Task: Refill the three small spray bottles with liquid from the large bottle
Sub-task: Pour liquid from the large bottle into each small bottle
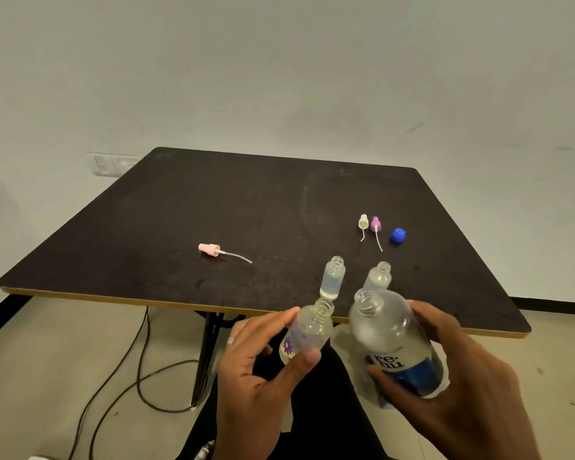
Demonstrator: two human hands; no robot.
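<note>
Two bottles are held in front of the near edge of the dark table (pixel 213 207). A small flowered spray bottle (pixel 307 333), uncapped, is pinched between the thumb and curled fingers of the left hand (pixel 263 370). The large bottle (pixel 395 340), open-mouthed and tilted, is gripped by the right hand (pixel 452 370), thumb on its blue label, fingers wrapped behind. Two more open small bottles (pixel 332 277) (pixel 379 277) are stood near that edge. A pink sprayer (pixel 210 249) is laid apart to the left; a white sprayer (pixel 363 223), purple sprayer (pixel 375 224) and blue cap (pixel 398 235) are grouped farther back. Much bare tabletop is left behind them.
</note>
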